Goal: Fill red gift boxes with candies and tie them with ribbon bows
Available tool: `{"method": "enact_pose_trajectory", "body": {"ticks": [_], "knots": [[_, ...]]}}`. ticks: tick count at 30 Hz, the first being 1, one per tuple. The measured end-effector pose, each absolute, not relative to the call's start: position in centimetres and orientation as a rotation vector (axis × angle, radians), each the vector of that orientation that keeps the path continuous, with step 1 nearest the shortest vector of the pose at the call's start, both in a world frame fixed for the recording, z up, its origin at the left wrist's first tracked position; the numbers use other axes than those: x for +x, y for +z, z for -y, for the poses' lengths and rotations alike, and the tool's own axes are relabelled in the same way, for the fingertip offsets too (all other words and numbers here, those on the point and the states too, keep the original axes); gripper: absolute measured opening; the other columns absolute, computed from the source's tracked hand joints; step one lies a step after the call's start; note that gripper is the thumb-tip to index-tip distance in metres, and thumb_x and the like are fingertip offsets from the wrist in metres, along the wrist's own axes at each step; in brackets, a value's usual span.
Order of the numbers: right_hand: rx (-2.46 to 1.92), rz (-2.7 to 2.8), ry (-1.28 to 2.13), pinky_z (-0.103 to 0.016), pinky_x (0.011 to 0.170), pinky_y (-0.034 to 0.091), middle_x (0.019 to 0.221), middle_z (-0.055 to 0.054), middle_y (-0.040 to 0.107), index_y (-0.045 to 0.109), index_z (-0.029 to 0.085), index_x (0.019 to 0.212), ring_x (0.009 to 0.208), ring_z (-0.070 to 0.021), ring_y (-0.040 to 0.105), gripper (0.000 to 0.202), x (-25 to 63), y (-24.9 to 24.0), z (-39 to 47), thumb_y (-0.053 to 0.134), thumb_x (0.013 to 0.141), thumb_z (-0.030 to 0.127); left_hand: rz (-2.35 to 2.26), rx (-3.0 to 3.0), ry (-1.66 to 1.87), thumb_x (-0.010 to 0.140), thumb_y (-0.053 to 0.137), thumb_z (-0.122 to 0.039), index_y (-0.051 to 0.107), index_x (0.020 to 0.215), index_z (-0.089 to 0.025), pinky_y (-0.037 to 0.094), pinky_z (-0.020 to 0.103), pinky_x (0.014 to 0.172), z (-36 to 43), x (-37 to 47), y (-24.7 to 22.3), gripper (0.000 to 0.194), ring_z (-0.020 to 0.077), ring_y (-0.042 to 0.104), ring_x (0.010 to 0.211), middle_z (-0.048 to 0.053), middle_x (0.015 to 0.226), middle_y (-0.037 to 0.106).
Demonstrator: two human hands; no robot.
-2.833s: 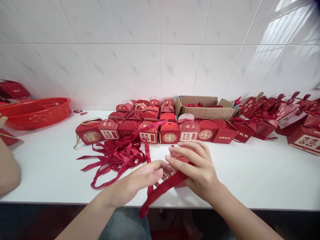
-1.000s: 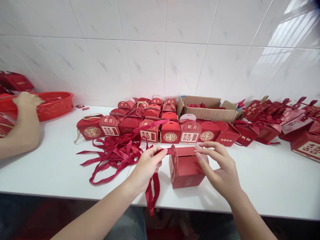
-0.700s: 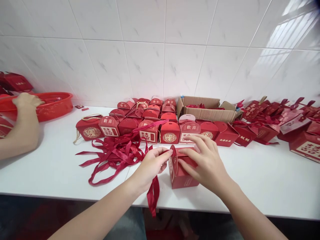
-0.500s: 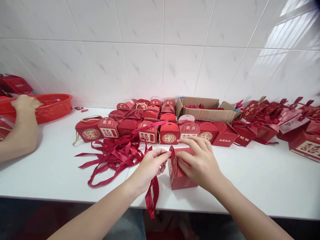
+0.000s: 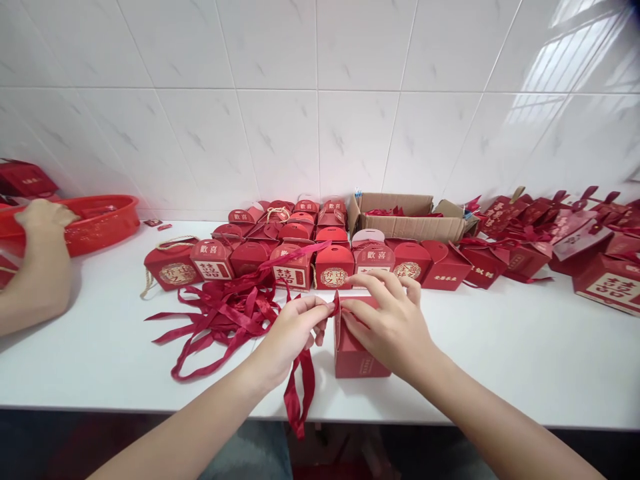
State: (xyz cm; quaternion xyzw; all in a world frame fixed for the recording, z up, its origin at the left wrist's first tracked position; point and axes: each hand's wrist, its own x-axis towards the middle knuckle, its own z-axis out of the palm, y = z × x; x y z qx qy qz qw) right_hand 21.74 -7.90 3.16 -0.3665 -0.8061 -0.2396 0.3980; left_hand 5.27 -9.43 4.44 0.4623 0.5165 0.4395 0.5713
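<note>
In front of me a small red gift box [image 5: 363, 359] stands near the table's front edge, its side flap raised. My left hand [image 5: 299, 328] pinches a dark red ribbon [image 5: 301, 393] against the left face of that flap. The ribbon's loose length hangs below the hand and over the table edge. My right hand [image 5: 387, 319] is over the box, thumb and forefinger closed at the flap's right face, other fingers raised. Whether ribbon lies between those right fingertips is hidden. A tangled pile of red ribbons [image 5: 233, 320] lies left of the box.
Rows of closed red gift boxes [image 5: 250, 259] stand behind my hands. Behind them sits an open cardboard box [image 5: 407, 225] with red material inside. More ribboned boxes [image 5: 613, 287] crowd the right. At far left another person's hand [image 5: 47, 223] is at a red plastic basin [image 5: 103, 227].
The flap now stands more upright and edge-on to me. Both hands stay at it, with the ribbon still pinched on the left. The view has shifted slightly.
</note>
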Motion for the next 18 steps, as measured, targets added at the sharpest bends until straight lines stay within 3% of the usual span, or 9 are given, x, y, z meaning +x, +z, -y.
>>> {"method": "enact_pose_trajectory", "body": {"ticks": [11, 18], "knots": [[-0.939, 2.126, -0.714, -0.04, 0.086, 0.028, 0.112, -0.005, 0.067, 0.068, 0.021, 0.072, 0.104, -0.0237, 0.053, 0.014, 21.7, 3.4, 7.6, 0.06, 0.081, 0.014, -1.352, 1.368, 1.008, 0.068, 0.053, -0.023, 0.044, 0.053, -0.017, 0.025, 0.023, 0.049, 8.2, 4.8, 5.2, 0.019, 0.0076, 0.035, 0.047, -0.006, 0.046, 0.039], [-0.907, 2.082, -0.676, -0.04, 0.086, 0.026, 0.106, -0.001, 0.069, 0.064, 0.021, 0.073, 0.1, -0.0207, 0.056, 0.017, 21.9, 2.9, 8.0, 0.058, 0.081, 0.008, -1.315, 1.41, 0.897, 0.072, 0.057, -0.031, 0.046, 0.056, -0.018, 0.031, 0.024, 0.053, 8.1, 5.0, 5.6, 0.022, 0.0097, 0.041, 0.048, -0.005, 0.048, 0.043]]}}
